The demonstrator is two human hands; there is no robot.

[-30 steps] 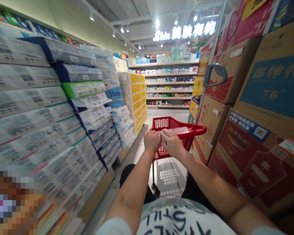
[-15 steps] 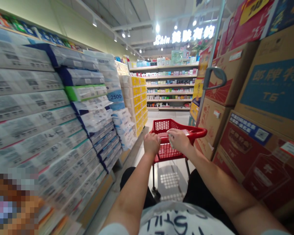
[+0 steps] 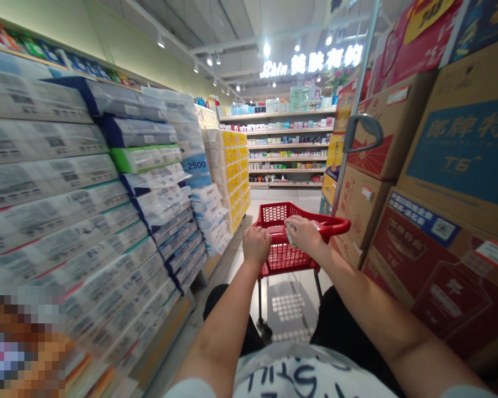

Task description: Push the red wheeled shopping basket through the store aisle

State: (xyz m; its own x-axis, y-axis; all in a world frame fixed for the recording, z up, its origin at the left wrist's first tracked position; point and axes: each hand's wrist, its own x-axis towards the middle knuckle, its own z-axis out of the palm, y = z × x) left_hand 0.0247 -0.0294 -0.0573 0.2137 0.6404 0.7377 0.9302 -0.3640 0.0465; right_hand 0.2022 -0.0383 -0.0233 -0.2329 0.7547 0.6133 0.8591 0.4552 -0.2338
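Both my hands rest on the curved handle of a red plastic shopping trolley (image 3: 336, 224), which rolls on thin metal legs in front of me. My left hand (image 3: 256, 245) is closed around the handle's left part. Further right, my right hand (image 3: 305, 235) grips the handle over a small flat pale item (image 3: 289, 234), most of which my fingers hide. The trolley's mesh basket (image 3: 280, 213) shows nothing inside, though my hands cover part of it.
Wrapped packs of tissue (image 3: 66, 182) stand stacked high along the left. Large printed cardboard cartons (image 3: 452, 166) tower on the right, with a metal pole and handle (image 3: 363, 132) before them. Cosmetics shelves (image 3: 288, 146) line the far end of the tiled aisle (image 3: 240, 271).
My right hand has slid rightward along the trolley handle, away from my left hand, and now covers more of the flat item. The view has tilted slightly.
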